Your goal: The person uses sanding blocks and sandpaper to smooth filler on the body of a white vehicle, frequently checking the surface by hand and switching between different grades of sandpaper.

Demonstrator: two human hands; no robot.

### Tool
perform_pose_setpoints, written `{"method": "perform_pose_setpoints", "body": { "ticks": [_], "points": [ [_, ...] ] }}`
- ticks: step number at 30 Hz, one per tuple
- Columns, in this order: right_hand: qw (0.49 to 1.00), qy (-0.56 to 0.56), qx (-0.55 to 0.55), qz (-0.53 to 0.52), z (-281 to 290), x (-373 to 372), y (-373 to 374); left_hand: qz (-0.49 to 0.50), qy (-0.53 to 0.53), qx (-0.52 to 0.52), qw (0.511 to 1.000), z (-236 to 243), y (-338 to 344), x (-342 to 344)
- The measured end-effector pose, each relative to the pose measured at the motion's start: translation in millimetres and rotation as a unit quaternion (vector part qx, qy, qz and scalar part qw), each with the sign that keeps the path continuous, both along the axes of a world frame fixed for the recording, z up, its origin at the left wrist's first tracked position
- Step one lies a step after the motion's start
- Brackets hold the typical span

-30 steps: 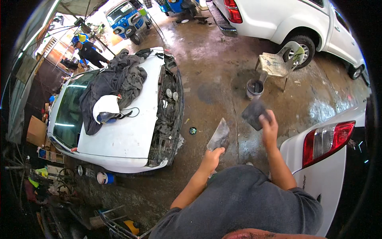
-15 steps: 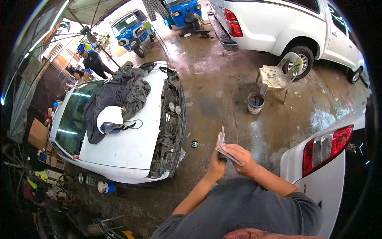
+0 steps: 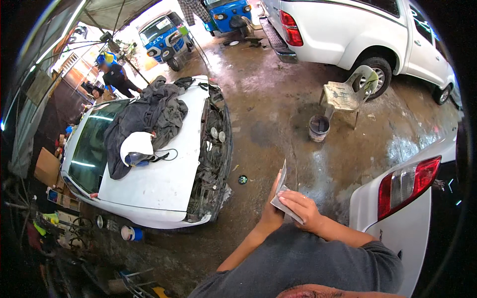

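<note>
A thin, stiff grey sheet [image 3: 290,209] is between my two hands, in front of my chest. It is bent or folded, one part standing upright and the other slanting down to the right. My left hand [image 3: 271,214] supports the upright part from the left, thumb and fingers along its back. Across the slanting part lie the fingers of my right hand [image 3: 304,207], pressed together on its upper face. Which material the sheet is, I cannot tell for sure.
Left stands a white car [image 3: 159,191] with an exposed front, a dark cloth [image 3: 154,107] and a white-and-blue mask-like item [image 3: 137,147] on its hood. A worn plastic chair [image 3: 343,95] and bucket [image 3: 318,130] are ahead. A white vehicle [image 3: 370,198] is close right; a person [image 3: 119,79] stands far left.
Both hands and the sheet have shifted slightly right and toward me. The sheet's angle has changed a little, its upright part now leaning more to the right.
</note>
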State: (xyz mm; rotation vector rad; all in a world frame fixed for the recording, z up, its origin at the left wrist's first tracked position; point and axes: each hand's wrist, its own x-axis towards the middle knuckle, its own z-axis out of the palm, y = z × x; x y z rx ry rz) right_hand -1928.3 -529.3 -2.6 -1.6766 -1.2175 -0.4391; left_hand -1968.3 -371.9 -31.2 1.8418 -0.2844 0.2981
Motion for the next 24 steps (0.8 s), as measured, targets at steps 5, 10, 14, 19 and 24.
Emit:
{"method": "perform_pose_setpoints", "body": {
  "ticks": [5, 10, 14, 19, 24],
  "points": [
    [0.998, 0.042, -0.011, -0.054, -17, 8, -6, 0.005, 0.019, -0.033, 0.999, 18, -9, -11],
    [0.995, 0.058, 0.025, -0.071, -18, 19, -10, -0.012, 0.037, -0.032, 0.999, 26, -11, -13],
    [0.998, 0.049, -0.019, -0.035, 2, 11, -15, -0.026, 0.097, -0.041, 0.994, 30, -3, 3],
    [0.991, -0.069, -0.075, 0.091, 26, 6, -11, 0.023, 0.162, -0.199, 0.966, 23, -1, 15],
    [0.998, 0.044, -0.031, -0.041, 16, 18, -9, -0.038, 0.083, -0.078, 0.993, 15, 2, 19]
  ]
}}
